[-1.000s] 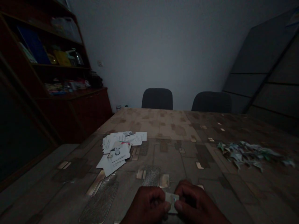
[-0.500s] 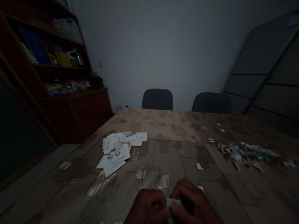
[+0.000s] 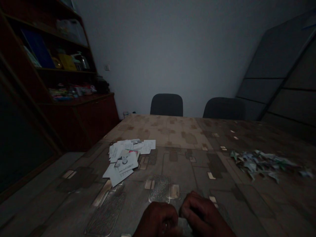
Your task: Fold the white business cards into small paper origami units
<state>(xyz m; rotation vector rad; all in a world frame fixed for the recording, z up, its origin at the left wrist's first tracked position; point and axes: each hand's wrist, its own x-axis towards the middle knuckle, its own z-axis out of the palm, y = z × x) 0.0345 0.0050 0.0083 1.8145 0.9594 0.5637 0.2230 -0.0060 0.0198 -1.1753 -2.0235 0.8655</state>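
At the bottom middle of the head view, my left hand (image 3: 159,219) and my right hand (image 3: 202,214) are close together, fingers curled in. Between them they pinch a small pale piece of paper (image 3: 184,224), partly hidden by the fingers and cut off by the lower edge. Left of centre on the table lies a loose pile of white printed paper cards (image 3: 123,161), some with dark pictures. Over on the right is a heap of folded paper pieces (image 3: 261,163) with pointed ends, pale with green tints.
A patterned cloth covers the table (image 3: 170,131). Two dark chairs (image 3: 166,104) stand at its far edge, before a pale wall. A wooden cabinet (image 3: 96,112) with filled shelves is at the left. Grey panels (image 3: 261,65) rise on the right.
The paper between my hands sits slightly lower and looks turned. My fingers have shifted round it, the right hand now covering more with its back. The piles stay put.
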